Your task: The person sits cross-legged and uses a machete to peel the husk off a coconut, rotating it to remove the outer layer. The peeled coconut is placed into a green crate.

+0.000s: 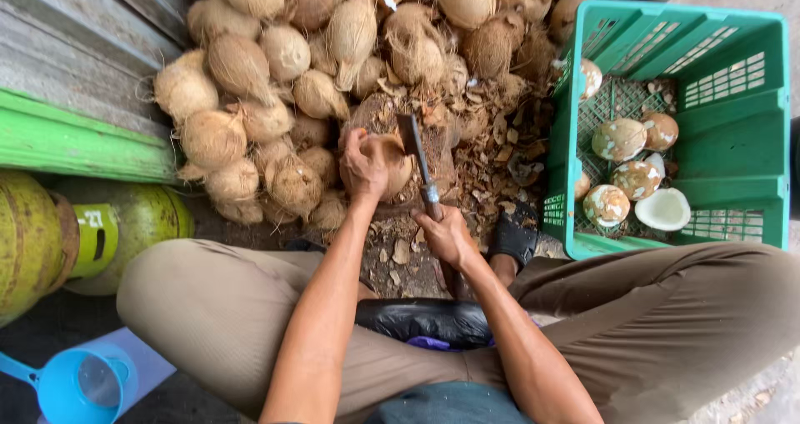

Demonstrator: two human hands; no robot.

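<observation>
Fingers of your left hand [362, 164] wrap the coconut [392, 167] on the chopping block [442, 170] beside the crate [708, 132], dangerously near the cleaver [414, 145] your right hand [446, 234] grips closed—one glancing slip could cut them.

Rough, fibrous brown husk covered the coconut [392, 164] gripped in the left hand [362, 164], while the right hand [446, 236] held a dull metal cleaver [414, 149]. Peeled coconuts [621, 139] lay matt and mottled in a glossy green plastic crate [733, 162]; dry shell chips [492, 166] littered the ground.
</observation>
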